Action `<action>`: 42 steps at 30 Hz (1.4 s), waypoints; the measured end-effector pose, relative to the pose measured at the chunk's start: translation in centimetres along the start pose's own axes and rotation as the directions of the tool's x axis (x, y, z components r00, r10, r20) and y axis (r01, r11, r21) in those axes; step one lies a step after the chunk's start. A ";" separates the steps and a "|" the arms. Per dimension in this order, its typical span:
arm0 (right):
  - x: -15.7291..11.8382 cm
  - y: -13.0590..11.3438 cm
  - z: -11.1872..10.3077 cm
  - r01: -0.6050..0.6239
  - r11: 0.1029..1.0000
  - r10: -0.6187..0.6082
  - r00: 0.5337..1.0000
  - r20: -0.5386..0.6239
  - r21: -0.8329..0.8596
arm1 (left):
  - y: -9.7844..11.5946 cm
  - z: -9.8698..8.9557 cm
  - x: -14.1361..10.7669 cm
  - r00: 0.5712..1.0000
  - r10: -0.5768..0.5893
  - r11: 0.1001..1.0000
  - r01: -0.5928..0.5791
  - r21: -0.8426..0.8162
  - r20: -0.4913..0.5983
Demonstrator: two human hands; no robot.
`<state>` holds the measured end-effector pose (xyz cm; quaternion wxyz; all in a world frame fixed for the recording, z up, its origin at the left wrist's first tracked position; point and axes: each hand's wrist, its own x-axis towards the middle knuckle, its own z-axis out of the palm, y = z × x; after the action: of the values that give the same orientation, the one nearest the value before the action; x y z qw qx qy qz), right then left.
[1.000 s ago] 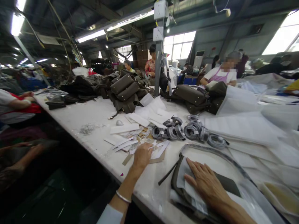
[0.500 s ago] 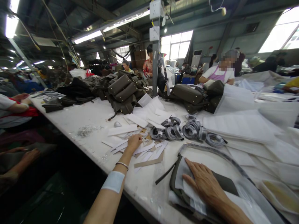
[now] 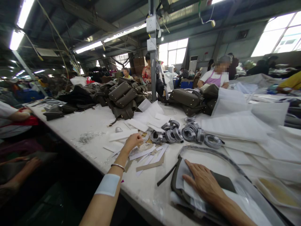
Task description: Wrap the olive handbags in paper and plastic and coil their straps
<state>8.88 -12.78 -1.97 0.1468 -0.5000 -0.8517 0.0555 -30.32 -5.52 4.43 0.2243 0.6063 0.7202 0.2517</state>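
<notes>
My right hand (image 3: 203, 179) lies flat with fingers stretched over a dark olive handbag (image 3: 224, 182). White wrapping sheet (image 3: 182, 168) covers part of the bag beneath that palm. A wrapped strap (image 3: 211, 149) arches from the bag's far side, and a loose dark strap end (image 3: 168, 174) sticks out to the left. Above a scatter of paper and card strips (image 3: 150, 160), my left hand (image 3: 134, 141) has its fingers curled closed. What it holds, if anything, is hidden. Coiled grey wrapped straps (image 3: 170, 135) lie just right of it.
Small metal bits (image 3: 87, 137) lie left on the white table (image 3: 94, 125). Olive bags (image 3: 122, 94) are piled behind, beside a metal post (image 3: 153, 69). White foam sheets (image 3: 237, 125) and a shallow tray (image 3: 278, 191) are on the right. Co-workers stand around.
My left hand has shifted slightly left and up over the paper strips, its fingers still curled. The right hand stays flat on the handbag. The view has tilted up a little.
</notes>
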 end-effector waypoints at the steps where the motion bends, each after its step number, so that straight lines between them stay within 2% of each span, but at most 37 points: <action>1: 0.0 0.0 0.0 0.000 1.000 0.000 1.000 -0.004 0.001 | -0.2 0.7 -0.3 0.999 -0.019 1.000 0.018 0.015 0.029; 4: 0.0 0.0 0.0 -0.003 1.000 0.003 1.000 -0.015 0.006 | -0.8 2.7 -1.0 0.995 -0.063 0.998 0.062 0.025 0.078; 7: 0.0 0.1 -0.1 -0.010 1.000 0.010 1.000 0.002 0.016 | -1.0 3.4 -1.2 0.993 -0.079 0.996 0.083 -0.041 0.090; 11: 0.0 0.2 0.0 -0.010 1.000 0.009 1.000 0.022 0.023 | -0.5 1.8 -0.9 0.992 -0.044 0.964 0.073 -0.254 0.118; 16: 0.1 0.1 -0.1 -0.019 0.999 0.018 1.000 0.016 0.031 | 0.6 -1.3 -1.1 0.999 0.020 0.823 0.002 -0.568 0.032; 18: 0.1 -0.1 -0.3 -0.022 0.999 0.021 1.000 0.022 0.040 | 1.2 -1.9 -1.2 1.000 0.027 0.765 -0.017 -0.644 0.006; 21: 0.0 -0.2 -0.5 -0.026 0.997 0.025 0.999 0.021 0.073 | 2.1 -2.0 -1.3 0.999 0.006 0.720 0.021 -0.694 0.037; 24: -0.1 0.2 -0.5 -0.025 0.987 0.033 0.998 -0.047 0.159 | 3.6 -1.9 -1.5 0.998 -0.013 0.662 0.051 -0.748 0.057; 27: 0.0 0.6 -1.3 -0.010 0.962 0.067 0.977 -0.201 0.273 | 5.6 -1.5 -2.4 0.999 0.013 0.546 0.029 -0.838 0.042; 30: 0.2 -0.5 -3.8 -0.014 0.918 0.160 0.927 -0.339 0.396 | 8.0 -0.3 -4.1 0.997 0.047 0.426 0.029 -0.904 0.054; 33: 0.7 -3.6 -7.4 -0.002 0.825 0.210 0.929 -0.303 0.565 | 10.5 2.1 -6.2 0.996 0.065 0.325 0.044 -0.945 0.069; 36: 1.6 -7.3 -9.8 0.074 0.741 0.167 0.942 -0.291 0.667 | 13.2 5.0 -8.5 0.996 0.066 0.253 0.048 -0.966 0.067; 39: 2.7 -9.5 -10.2 0.122 0.717 0.158 0.931 -0.330 0.686 | 15.9 7.6 -10.8 0.998 0.059 0.191 0.027 -0.981 0.039; 42: 3.2 -9.7 -9.5 0.066 0.645 0.248 0.924 -0.290 0.762 | 17.8 9.5 -12.8 0.999 0.045 0.161 -0.005 -0.987 0.002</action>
<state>2.21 -15.30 10.06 0.4965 -0.4362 -0.6792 0.3192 -8.68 -14.79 8.64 0.5703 0.3325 0.3723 0.6524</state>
